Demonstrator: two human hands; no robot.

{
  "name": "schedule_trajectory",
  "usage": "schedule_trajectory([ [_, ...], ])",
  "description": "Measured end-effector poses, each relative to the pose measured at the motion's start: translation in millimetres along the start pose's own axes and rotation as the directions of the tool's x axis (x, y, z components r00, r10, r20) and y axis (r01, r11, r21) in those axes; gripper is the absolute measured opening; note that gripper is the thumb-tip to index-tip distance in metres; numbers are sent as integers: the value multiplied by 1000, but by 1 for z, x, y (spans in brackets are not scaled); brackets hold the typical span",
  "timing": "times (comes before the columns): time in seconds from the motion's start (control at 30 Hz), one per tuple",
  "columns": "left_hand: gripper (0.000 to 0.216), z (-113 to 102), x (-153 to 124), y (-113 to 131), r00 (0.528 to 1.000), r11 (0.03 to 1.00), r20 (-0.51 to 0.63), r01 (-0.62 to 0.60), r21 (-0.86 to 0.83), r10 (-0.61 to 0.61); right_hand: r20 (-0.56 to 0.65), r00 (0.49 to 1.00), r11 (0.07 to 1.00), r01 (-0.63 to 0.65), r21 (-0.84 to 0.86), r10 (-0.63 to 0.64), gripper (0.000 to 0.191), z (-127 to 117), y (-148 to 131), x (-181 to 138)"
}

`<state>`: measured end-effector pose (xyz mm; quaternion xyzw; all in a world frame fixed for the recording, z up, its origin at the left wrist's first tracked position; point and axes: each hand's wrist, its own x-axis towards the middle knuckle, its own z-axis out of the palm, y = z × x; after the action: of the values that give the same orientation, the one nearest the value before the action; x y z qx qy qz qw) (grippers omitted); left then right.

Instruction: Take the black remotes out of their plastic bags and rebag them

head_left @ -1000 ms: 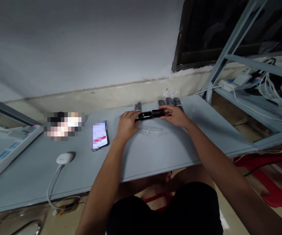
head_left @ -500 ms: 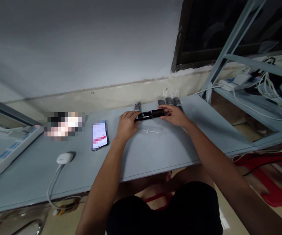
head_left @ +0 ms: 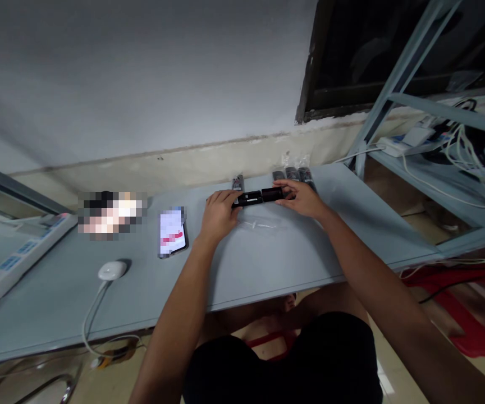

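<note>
A long black remote control (head_left: 258,197) is held level just above the grey table (head_left: 268,264) near its far edge. My left hand (head_left: 218,215) is closed round its left end. My right hand (head_left: 303,197) grips its right end with curled fingers. A clear plastic bag (head_left: 263,224) lies flat on the table right under the remote. Behind my right hand, several bagged black remotes (head_left: 293,174) lie side by side, and one more remote (head_left: 237,182) lies behind my left hand.
A phone (head_left: 172,235) with a lit screen lies left of my left hand. A white puck-shaped device (head_left: 111,270) with a cable sits further left. A power strip (head_left: 19,255) lies at the far left. A metal shelf (head_left: 431,146) with cables stands on the right.
</note>
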<state>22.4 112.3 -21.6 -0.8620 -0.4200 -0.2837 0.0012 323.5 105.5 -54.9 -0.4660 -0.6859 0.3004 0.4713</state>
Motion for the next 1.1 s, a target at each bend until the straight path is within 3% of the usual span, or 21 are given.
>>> schedule_trajectory([
  [0.73, 45, 0, 0, 2, 1000, 1000, -1, -4, -15, 4, 10, 1000, 997, 24, -72, -23, 60, 1, 3, 0],
  [1.1, 45, 3, 0, 0, 1000, 999, -15, -13, -32, 12, 4, 1000, 1000, -8, -21, 9, 56, 1, -2, -1],
])
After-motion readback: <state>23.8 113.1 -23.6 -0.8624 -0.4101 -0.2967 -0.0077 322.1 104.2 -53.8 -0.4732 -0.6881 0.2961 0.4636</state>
